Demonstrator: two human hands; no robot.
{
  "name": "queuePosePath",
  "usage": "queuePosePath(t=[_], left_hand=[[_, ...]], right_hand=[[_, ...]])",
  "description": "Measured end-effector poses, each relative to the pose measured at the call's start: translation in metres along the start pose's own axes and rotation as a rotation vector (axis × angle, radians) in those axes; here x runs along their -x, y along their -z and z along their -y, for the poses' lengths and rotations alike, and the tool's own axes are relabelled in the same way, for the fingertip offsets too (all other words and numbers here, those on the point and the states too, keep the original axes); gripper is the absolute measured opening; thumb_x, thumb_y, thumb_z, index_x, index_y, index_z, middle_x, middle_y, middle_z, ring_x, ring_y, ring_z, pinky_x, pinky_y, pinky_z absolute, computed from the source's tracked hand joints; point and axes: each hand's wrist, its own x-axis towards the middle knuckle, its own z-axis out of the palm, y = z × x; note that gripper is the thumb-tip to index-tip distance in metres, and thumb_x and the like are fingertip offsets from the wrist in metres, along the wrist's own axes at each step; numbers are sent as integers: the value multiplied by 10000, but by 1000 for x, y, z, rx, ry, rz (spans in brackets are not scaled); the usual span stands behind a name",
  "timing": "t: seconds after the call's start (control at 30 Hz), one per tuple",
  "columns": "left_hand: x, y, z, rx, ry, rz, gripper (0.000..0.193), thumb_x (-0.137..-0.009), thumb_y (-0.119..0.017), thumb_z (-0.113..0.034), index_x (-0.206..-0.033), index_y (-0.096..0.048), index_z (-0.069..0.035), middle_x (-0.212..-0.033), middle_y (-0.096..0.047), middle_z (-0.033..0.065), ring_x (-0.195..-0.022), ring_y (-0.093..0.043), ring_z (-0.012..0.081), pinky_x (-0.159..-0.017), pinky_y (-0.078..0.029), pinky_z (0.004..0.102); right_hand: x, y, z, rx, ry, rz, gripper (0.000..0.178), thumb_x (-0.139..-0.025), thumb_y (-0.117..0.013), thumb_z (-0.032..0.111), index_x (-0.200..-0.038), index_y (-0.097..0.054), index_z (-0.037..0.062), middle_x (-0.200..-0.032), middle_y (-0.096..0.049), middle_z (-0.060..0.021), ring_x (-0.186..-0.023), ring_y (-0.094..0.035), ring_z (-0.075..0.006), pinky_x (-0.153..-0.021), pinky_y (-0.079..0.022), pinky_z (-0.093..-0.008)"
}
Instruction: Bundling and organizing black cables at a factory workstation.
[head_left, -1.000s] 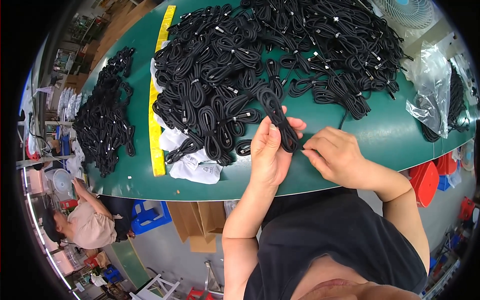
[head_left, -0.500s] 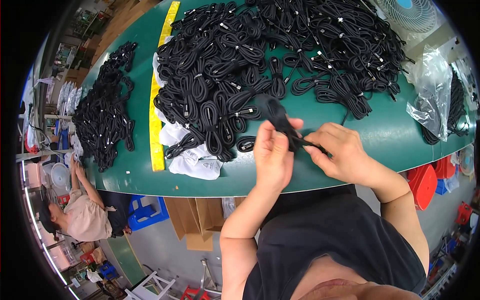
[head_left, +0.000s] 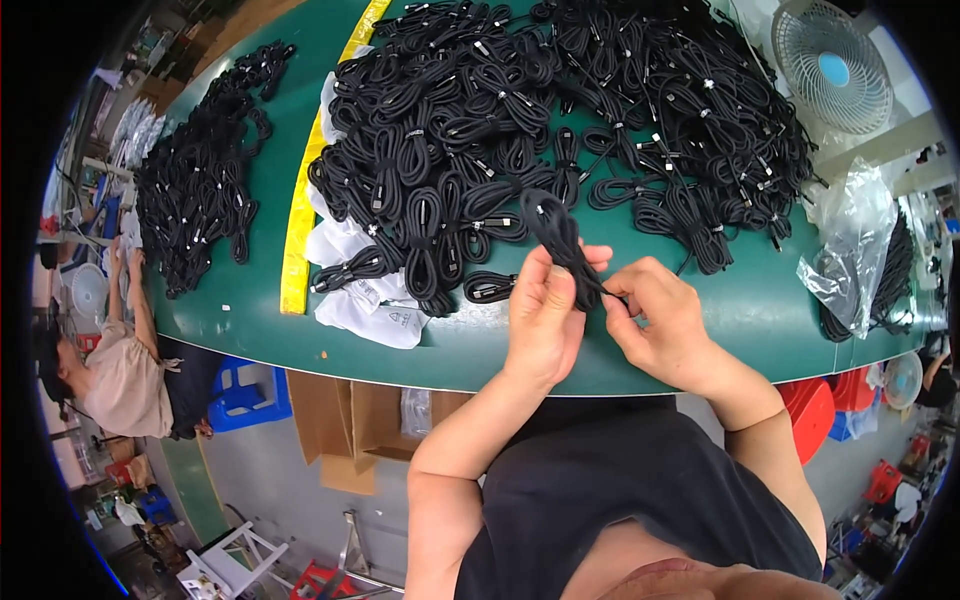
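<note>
A coiled black cable stands up from my left hand, whose thumb and fingers are closed around its lower part. My right hand pinches a thin black strip or cable end at the side of that coil; which of the two it is I cannot make out. Both hands are above the near edge of the green table. Just beyond them a big heap of bundled black cables spreads over the table, many with metal plugs showing. One separate bundle lies left of my left hand.
Yellow tape runs along the table beside white bags. Further left lies another cable pile, near a person. On the right are a fan and a clear plastic bag. A cardboard box sits below the table edge.
The whole view has shifted a little. The coil, blurred before, now shows sharply in my left hand. My right hand keeps its pinch beside it, with the fingers slightly lower.
</note>
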Motion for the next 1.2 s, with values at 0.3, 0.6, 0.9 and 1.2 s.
queuePosePath(t=[0.3,0.6,0.9,1.2], left_hand=[[-4,-1,-4,33,-48,27,317,-903,-507,-221,-1136,-433,-20,-1121,-540,128,-999,-519,177,-891,-413,323],[0,2,-6,-62,36,73,275,-887,-537,-165,-1105,-453,-19,-1034,-568,108,-921,-568,173,-846,-448,318],[8,6,-58,-1166,-183,398,347,-657,-722,-73,-975,-591,-24,-795,-572,86,-686,-574,200,-602,-455,287],[19,14,-67,-1246,-188,404,299,-665,-718,-100,-927,-588,-36,-779,-575,87,-663,-575,226,-578,-460,302]], right_hand=[[-5,0,4,13,-50,29,223,-672,-656,-34,-856,-540,18,-768,-539,-67,-548,-522,-175,-468,-436,-274],[-6,8,8,-36,37,-38,241,-661,-673,-26,-877,-570,7,-799,-552,-75,-619,-536,-181,-528,-451,-285],[-38,42,7,245,413,371,311,-727,-658,237,-976,-593,61,-990,-561,-59,-1034,-516,-233,-1002,-232,-491],[-26,36,7,215,423,452,146,-681,-637,77,-784,-550,19,-712,-429,-55,-644,-524,-195,-463,-428,-304]])
